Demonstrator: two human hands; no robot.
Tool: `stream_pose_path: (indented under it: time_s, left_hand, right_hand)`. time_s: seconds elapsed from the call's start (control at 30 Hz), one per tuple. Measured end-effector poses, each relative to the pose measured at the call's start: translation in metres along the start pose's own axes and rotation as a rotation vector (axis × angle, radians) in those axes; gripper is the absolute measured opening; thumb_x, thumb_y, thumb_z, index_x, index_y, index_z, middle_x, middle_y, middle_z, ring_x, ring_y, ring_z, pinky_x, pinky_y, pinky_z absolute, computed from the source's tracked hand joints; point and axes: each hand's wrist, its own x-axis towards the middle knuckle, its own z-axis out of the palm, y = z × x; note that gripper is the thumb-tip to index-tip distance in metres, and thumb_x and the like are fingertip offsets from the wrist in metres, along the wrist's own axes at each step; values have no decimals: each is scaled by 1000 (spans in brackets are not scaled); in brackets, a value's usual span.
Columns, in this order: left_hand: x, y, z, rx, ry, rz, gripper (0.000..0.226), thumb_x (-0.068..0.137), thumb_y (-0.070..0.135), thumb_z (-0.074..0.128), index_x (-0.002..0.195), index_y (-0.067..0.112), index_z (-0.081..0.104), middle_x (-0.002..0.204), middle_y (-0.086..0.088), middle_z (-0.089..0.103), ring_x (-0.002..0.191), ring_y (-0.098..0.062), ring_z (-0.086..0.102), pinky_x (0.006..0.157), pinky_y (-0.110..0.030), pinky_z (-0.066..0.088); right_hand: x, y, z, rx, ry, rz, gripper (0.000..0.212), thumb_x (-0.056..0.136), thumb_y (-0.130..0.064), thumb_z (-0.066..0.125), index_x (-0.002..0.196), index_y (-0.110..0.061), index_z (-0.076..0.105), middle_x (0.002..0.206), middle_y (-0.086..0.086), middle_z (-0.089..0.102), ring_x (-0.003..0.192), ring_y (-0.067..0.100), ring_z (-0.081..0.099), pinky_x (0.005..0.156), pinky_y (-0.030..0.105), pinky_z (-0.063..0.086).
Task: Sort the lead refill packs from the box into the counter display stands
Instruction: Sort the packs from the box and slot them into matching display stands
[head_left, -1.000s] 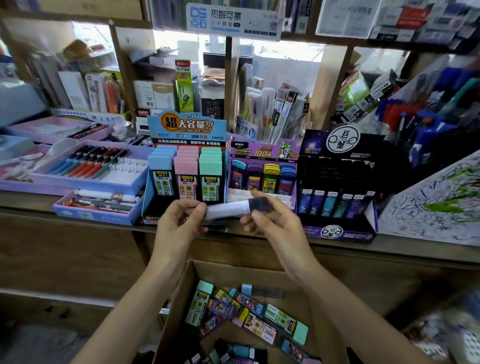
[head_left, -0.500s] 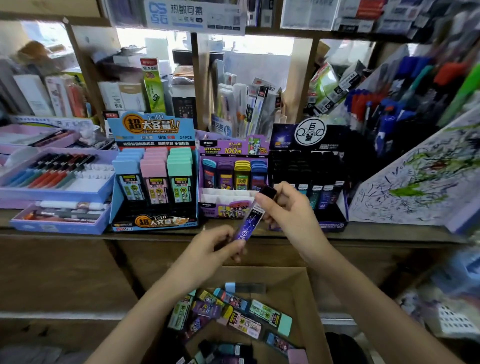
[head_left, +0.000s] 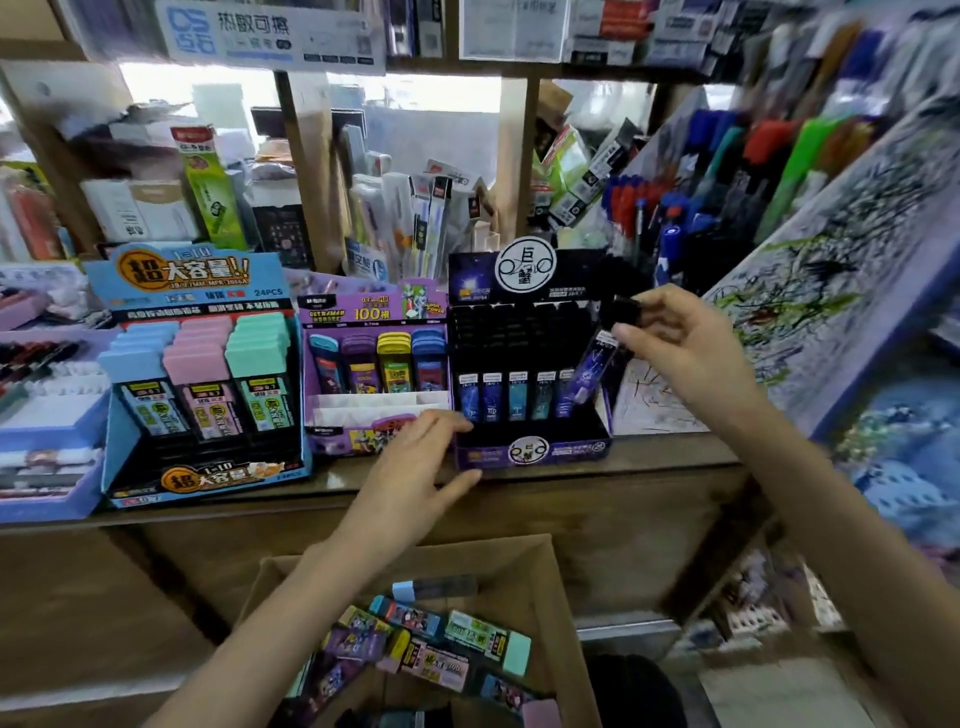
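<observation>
One pack (head_left: 592, 366), likely light, stiff and slick (its cap (head_left: 621, 310) gives best purchase), is pinched by the right hand (head_left: 688, 358); left hand (head_left: 415, 467) slack.

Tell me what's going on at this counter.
A person is stocking a display. The right hand pinches a slim purple lead refill pack by its dark cap, tilted over the right end of the dark display stand. The left hand is open by that stand's front left corner. Below the counter, a cardboard box holds more assorted packs yet to be sorted.
</observation>
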Motion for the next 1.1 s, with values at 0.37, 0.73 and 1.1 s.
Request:
stream_pose_path:
  time_s: [0.37,0.73,1.1]
  left_hand:
    - [4,-1,37,176,-120,45,56,95,37,49,145,25,28,149,10,31,137,-7,26,109,-25,22]
    - [9,6,34,140,-93,20,46,95,27,51,139,21,41,142,7,42,131,-8,36,109,-28,33]
    - [-3,16,22,68,-66,3,48,95,26,51,141,17,38,143,4,40,133,-11,34,109,-26,29]
  right_hand:
    - [3,46,-2,-367,-119,-25,21,86,-13,65,107,-12,64,88,4,67,83,15,64,70,6,45]
    - [4,52,6,-478,-74,-122,26,89,-12,62,113,-12,53,83,-12,51,71,4,54,69,24,47]
    - [3,41,11,-787,-73,-191,32,93,-15,55,124,-5,56,114,9,52,105,24,49,82,27,37]
